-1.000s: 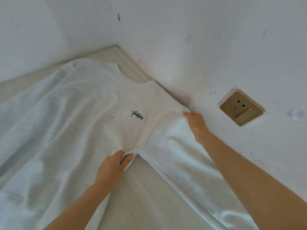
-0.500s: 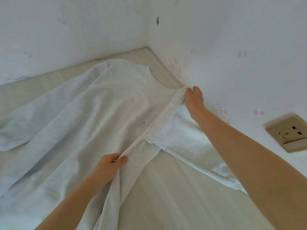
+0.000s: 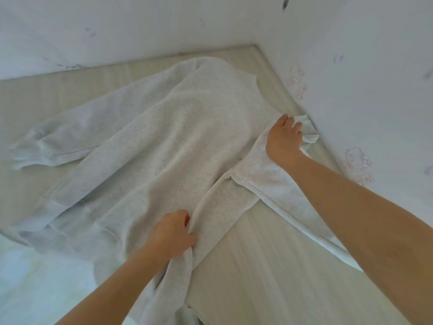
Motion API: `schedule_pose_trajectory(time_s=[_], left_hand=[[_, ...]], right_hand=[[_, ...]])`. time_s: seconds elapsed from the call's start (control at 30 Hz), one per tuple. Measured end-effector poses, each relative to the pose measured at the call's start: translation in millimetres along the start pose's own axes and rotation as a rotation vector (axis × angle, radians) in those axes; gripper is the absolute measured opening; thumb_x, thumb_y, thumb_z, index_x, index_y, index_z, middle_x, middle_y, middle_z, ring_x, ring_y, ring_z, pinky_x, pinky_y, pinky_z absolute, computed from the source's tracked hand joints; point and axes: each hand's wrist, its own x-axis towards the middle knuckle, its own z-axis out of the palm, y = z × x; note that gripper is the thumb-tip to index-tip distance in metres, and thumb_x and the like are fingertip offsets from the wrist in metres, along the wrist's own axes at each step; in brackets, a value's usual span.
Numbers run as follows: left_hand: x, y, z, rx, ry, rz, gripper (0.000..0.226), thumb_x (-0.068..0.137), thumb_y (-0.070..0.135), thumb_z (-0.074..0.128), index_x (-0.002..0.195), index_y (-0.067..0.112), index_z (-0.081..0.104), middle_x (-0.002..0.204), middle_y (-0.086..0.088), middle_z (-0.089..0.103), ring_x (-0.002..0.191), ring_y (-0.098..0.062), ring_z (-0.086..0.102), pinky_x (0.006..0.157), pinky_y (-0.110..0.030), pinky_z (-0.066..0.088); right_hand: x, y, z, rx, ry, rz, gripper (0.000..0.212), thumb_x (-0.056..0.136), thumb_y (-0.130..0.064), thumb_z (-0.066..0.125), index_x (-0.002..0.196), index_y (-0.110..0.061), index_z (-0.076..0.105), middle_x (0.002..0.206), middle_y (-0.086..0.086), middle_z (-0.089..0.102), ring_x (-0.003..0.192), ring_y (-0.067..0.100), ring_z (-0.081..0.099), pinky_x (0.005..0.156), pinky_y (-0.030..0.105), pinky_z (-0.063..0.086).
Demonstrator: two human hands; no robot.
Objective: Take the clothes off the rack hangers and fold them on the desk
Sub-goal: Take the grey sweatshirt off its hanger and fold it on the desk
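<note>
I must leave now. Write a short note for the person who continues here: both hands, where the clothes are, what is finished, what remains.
Left hand: pinching the sweatshirt's side edge near the hem.
Right hand: gripping the shoulder fabric by the wall.
Light grey sweatshirt: spread flat on the desk, in the corner; one sleeve lies out to the left, the other runs under the right arm.
Done: sweatshirt laid out, side fold started.
Left: finish folding. No rack in view.

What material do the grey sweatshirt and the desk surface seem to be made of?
The sweatshirt: probably a soft cotton-type knit, matte; it shows a heathered fleck, drapes in soft folds and has ribbed cuffs. The desk: looks like pale wood-grain laminate or veneer with a faint sheen; fine parallel streaks run along it. Solid wood cannot be ruled out.
</note>
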Motion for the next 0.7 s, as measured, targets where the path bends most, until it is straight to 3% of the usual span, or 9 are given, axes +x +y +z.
schedule_pose_trajectory(time_s=[0.1, 0.2, 0.27, 0.37, 0.43, 0.5, 0.6, 0.63, 0.7], left_hand=[[-17, -2, 9, 0.154, 0.010, 0.022, 0.023, 0.081, 0.033, 0.062, 0.094, 0.022, 0.046, 0.087, 0.006, 0.053, 0.076, -0.012, 0.055, 0.069, -0.029, 0.052], [-32, -4, 14, 0.225, 0.002, 0.009, 0.022, 0.087, 0.028, 0.057, 0.099, 0.021, 0.040, 0.087, 0.004, 0.048, 0.077, -0.014, 0.053, 0.065, -0.027, 0.047], [-42, -9, 17, 0.245, -0.028, -0.035, 0.018, 0.089, 0.025, 0.055, 0.102, 0.020, 0.043, 0.086, 0.003, 0.046, 0.075, -0.013, 0.051, 0.063, -0.026, 0.043], [-53, -21, 19, 0.254, -0.069, -0.052, 0.020, 0.086, 0.023, 0.057, 0.105, 0.016, 0.055, 0.087, 0.002, 0.049, 0.076, -0.015, 0.053, 0.062, -0.024, 0.043], [-59, -29, 17, 0.172, -0.109, -0.019, 0.005, 0.085, 0.020, 0.056, 0.086, 0.016, 0.053, 0.079, 0.003, 0.049, 0.068, -0.012, 0.051, 0.055, -0.020, 0.039], [-68, -32, 6, -0.024, -0.189, 0.006, 0.020, 0.085, 0.015, 0.055, 0.067, 0.018, 0.046, 0.069, 0.004, 0.047, 0.060, -0.010, 0.047, 0.053, -0.019, 0.036], [-78, -45, -12, -0.455, -0.290, -0.104, 0.013, 0.081, 0.006, 0.054, 0.071, 0.014, 0.058, 0.074, -0.002, 0.057, 0.069, -0.015, 0.059, 0.061, -0.022, 0.047], [-79, -51, -15, -0.444, -0.280, -0.132, 0.011, 0.081, 0.007, 0.054, 0.074, 0.013, 0.059, 0.074, -0.002, 0.058, 0.069, -0.016, 0.059, 0.060, -0.021, 0.048], [-77, -66, -15, -0.047, -0.163, -0.131, 0.006, 0.084, 0.018, 0.056, 0.079, 0.015, 0.057, 0.070, 0.004, 0.053, 0.065, -0.012, 0.055, 0.058, -0.019, 0.045]], right_hand=[[-48, -22, -4, 0.028, 0.035, -0.398, 0.056, 0.093, -0.010, 0.049, 0.144, 0.000, 0.028, 0.148, 0.019, 0.031, 0.138, 0.038, 0.025, 0.110, 0.040, 0.032], [-102, -35, 3, 0.264, -0.161, -0.880, 0.037, 0.091, -0.008, 0.049, 0.128, -0.009, 0.053, 0.135, 0.008, 0.048, 0.131, 0.027, 0.035, 0.107, 0.037, 0.033], [-130, -37, 12, 0.310, -0.244, -1.006, 0.036, 0.092, -0.009, 0.049, 0.127, -0.015, 0.055, 0.133, 0.003, 0.050, 0.129, 0.022, 0.036, 0.107, 0.037, 0.033], [-149, -38, 26, 0.258, -0.242, -1.018, 0.031, 0.096, -0.020, 0.049, 0.127, -0.023, 0.054, 0.130, -0.001, 0.052, 0.127, 0.020, 0.037, 0.108, 0.038, 0.030], [-146, -37, 31, 0.220, -0.258, -0.976, 0.025, 0.098, -0.027, 0.047, 0.120, -0.024, 0.059, 0.123, 0.000, 0.055, 0.122, 0.022, 0.041, 0.104, 0.038, 0.033], [-141, -35, 33, 0.253, -0.318, -0.917, 0.022, 0.099, -0.030, 0.046, 0.112, -0.023, 0.062, 0.115, 0.000, 0.058, 0.115, 0.023, 0.047, 0.101, 0.041, 0.037], [-136, -39, 28, 0.318, -0.381, -0.889, 0.021, 0.099, -0.026, 0.043, 0.105, -0.020, 0.062, 0.106, 0.001, 0.062, 0.102, 0.023, 0.054, 0.093, 0.044, 0.043], [-135, -42, 25, 0.328, -0.397, -0.881, 0.020, 0.099, -0.024, 0.043, 0.103, -0.020, 0.062, 0.103, 0.001, 0.062, 0.100, 0.023, 0.055, 0.091, 0.044, 0.044], [-134, -47, 19, 0.313, -0.420, -0.862, 0.016, 0.100, -0.023, 0.041, 0.095, -0.024, 0.057, 0.095, -0.002, 0.058, 0.098, 0.023, 0.053, 0.089, 0.045, 0.044]])
